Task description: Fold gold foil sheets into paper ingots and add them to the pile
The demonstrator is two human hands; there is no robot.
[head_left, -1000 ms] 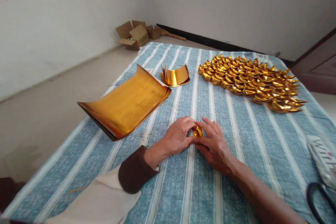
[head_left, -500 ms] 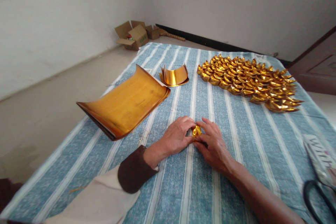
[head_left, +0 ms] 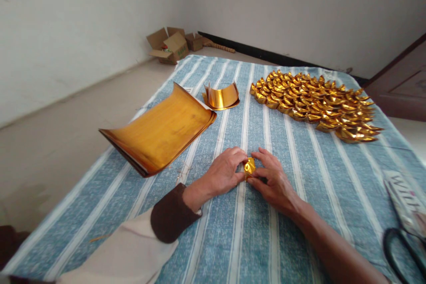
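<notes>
Near the middle of the table a small piece of folded gold foil paper [head_left: 249, 166] lies between my two hands. From its left side, my left hand [head_left: 226, 171] pinches it with thumb and fingers. My right hand [head_left: 273, 182] curls in from the other side, its thumb and fingertips at the paper's right and lower edges. Fingers cover parts of the fold. Farther off on the left rests a stack of large gold paper sheets [head_left: 159, 131]. Behind it stands a smaller curved stack of gold paper strips [head_left: 222, 96].
Many folded gold paper ingots [head_left: 309, 102] sit in rows at the back right. Black-handled scissors [head_left: 399, 239] lie at the right edge of the blue striped tablecloth [head_left: 213, 239]. Open cardboard boxes [head_left: 169, 46] stand on the floor beyond the table.
My right hand's fingers have shifted slightly around the gold paper, with the index finger lifted a little away from it. My left hand stays in place.
</notes>
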